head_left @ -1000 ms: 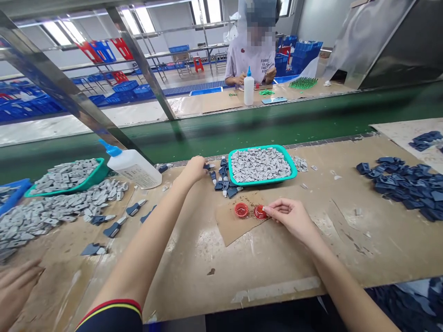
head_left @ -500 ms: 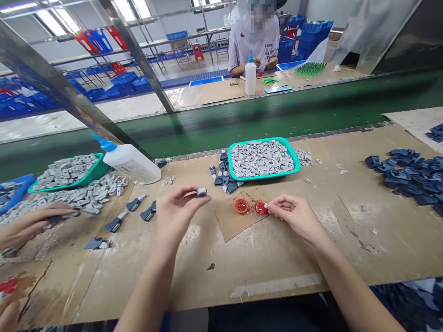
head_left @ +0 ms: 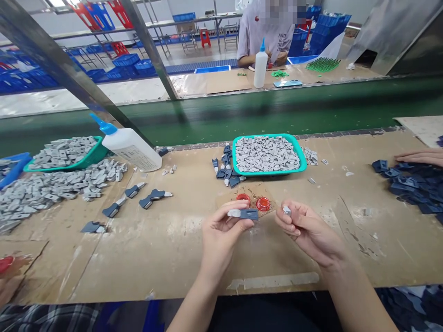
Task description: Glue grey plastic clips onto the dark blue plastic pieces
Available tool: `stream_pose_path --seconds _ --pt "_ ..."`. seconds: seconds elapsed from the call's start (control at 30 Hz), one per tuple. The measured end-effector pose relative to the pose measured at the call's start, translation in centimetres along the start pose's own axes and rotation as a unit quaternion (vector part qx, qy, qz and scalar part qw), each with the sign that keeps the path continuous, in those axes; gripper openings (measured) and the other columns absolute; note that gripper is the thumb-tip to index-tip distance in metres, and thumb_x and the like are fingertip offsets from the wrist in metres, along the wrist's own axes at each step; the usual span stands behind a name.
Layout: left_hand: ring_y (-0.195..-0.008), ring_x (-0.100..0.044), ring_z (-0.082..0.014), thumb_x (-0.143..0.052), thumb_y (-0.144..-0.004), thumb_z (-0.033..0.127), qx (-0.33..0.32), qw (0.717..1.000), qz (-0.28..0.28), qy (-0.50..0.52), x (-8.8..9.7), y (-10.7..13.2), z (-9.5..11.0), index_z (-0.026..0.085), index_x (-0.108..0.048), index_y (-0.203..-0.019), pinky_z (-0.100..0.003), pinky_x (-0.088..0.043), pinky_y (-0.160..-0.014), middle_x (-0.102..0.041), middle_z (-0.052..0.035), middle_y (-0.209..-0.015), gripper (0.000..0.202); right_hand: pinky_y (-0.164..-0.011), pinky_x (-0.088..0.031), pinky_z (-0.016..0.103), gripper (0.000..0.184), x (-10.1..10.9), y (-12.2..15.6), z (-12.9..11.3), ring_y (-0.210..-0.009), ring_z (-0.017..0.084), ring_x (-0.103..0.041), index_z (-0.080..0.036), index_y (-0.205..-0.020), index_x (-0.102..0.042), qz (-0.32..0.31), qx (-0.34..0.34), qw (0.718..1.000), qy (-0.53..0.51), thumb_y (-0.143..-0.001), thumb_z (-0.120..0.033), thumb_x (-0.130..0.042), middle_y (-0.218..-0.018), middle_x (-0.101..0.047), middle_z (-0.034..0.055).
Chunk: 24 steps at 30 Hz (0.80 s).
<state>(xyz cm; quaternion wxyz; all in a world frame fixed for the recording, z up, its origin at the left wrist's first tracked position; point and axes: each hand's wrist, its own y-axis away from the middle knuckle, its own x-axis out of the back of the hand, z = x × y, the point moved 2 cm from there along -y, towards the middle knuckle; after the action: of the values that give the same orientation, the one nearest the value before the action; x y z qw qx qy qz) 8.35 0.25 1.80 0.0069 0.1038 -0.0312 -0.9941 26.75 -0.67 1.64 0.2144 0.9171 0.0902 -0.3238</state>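
Observation:
Between the thumb and fingers of my left hand (head_left: 221, 235) is a dark blue plastic part (head_left: 249, 214) with a light grey end. My right hand (head_left: 311, 230) pinches a small light grey plastic piece (head_left: 286, 210), just right of the blue part and apart from it. Behind my hands, two red caps (head_left: 263, 204) with wet-looking red insides sit on a square of cardboard (head_left: 272, 191); my left hand partly hides the left one. Beyond them stands a teal tray (head_left: 302, 169) heaped with small grey pieces, with several dark blue parts (head_left: 226, 173) against its left side.
A white bottle with a blue nozzle (head_left: 133, 150) leans at the left, near grey pieces (head_left: 69, 186) and several joined parts (head_left: 114, 207). Dark blue parts (head_left: 411, 184) are piled right, beneath another person's hand (head_left: 422, 157). Across the green belt (head_left: 207, 117) sits a co-worker (head_left: 265, 32).
My left hand has moved right and turned the blue part lengthwise. My right hand has lifted the grey piece away from the red cap. The other person's hand at left has gone; one appears at right.

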Motion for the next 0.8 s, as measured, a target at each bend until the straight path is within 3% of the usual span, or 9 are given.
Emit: stream_pose_path --seconds 0.13,0.37,0.57,0.8 --pt "-0.089 -0.070 -0.0190 -0.081 -0.066 0.017 -0.006 1.000 -0.004 0.010 -0.6 0.2 0.1 0.025 -0.077 -0.090 -0.025 -0.059 -0.076 -0.073 -0.0038 -0.095 0.026 -0.048 -0.028 0.019 0.030 -0.5 0.1 -0.1 -0.053 0.008 -0.032 -0.018 -0.069 -0.056 0.000 0.002 1.000 0.003 -0.079 -0.039 -0.075 -0.063 -0.044 -0.0029" --pt "-0.089 -0.070 -0.0184 -0.081 -0.065 0.013 0.001 0.999 -0.010 0.031 -1.0 0.4 0.0 0.026 -0.078 -0.093 -0.024 -0.059 -0.077 -0.072 -0.0035 -0.095 0.031 -0.052 -0.039 0.023 0.026 -1.6 0.4 -0.5 -0.059 0.013 -0.051 -0.020 -0.077 -0.065 0.083 0.056 0.967 0.234 -0.074 -0.043 -0.076 -0.067 -0.061 0.0013" --pt "-0.087 -0.070 -0.0187 -0.080 -0.065 0.011 -0.007 0.999 -0.012 0.038 -1.0 0.6 -0.1 0.026 -0.078 -0.093 -0.025 -0.061 -0.076 -0.071 -0.0039 -0.095 0.032 -0.058 -0.048 0.025 0.020 -2.7 0.4 -1.4 -0.065 0.016 -0.060 -0.022 -0.074 -0.068 0.095 0.098 0.936 0.324 -0.073 -0.039 -0.076 -0.071 -0.065 0.0021" --pt "-0.083 -0.070 -0.0178 -0.079 -0.067 0.012 -0.011 0.999 -0.007 0.049 -1.3 0.9 -0.6 0.027 -0.078 -0.090 -0.023 -0.061 -0.068 -0.072 -0.0036 -0.092 0.028 -0.065 -0.049 0.026 0.021 -2.7 0.4 -1.7 -0.071 0.017 -0.062 -0.021 -0.077 -0.066 0.073 0.070 0.914 0.393 -0.077 -0.041 -0.073 -0.074 -0.067 0.0022"
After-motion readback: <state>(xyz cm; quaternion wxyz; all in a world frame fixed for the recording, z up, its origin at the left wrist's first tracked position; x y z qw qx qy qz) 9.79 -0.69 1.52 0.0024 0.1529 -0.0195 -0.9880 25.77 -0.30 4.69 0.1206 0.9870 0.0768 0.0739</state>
